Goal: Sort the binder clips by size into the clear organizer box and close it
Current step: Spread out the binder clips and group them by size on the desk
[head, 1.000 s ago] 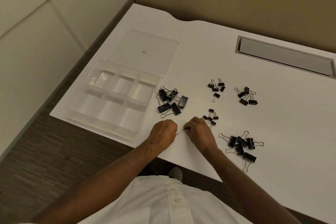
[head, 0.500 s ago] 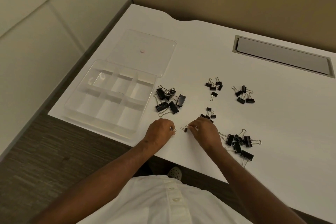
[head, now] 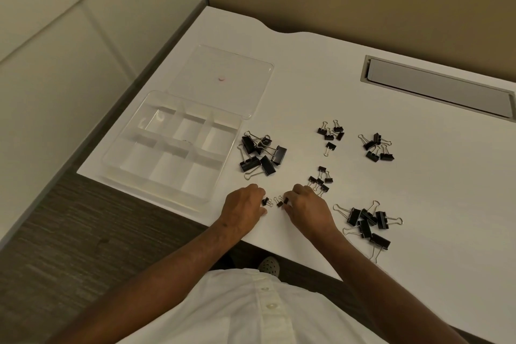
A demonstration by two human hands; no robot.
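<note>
The clear organizer box point(head: 111, 160) lies open at the desk's left front, its compartments bare, with its lid point(head: 223, 81) flat behind it. Black binder clips lie in heaps: large ones point(head: 261, 155) beside the box, large ones point(head: 368, 222) at the right front, small ones point(head: 321, 180) in the middle, small ones point(head: 331, 132) and medium ones point(head: 377, 146) farther back. My left hand point(head: 244, 209) pinches a tiny clip point(head: 265, 201) at the desk's front edge. My right hand point(head: 305, 208) pinches another tiny clip point(head: 280, 201) right beside it.
The white desk point(head: 418, 190) ends just under my wrists. A grey cable hatch point(head: 438, 89) is set in the desk at the back right. Partition walls stand behind and to the left. A small pink dot point(head: 222, 79) marks the lid.
My two hands have drawn slightly apart, so each now shows its own tiny clip between the fingertips. The heaps and the box have not moved.
</note>
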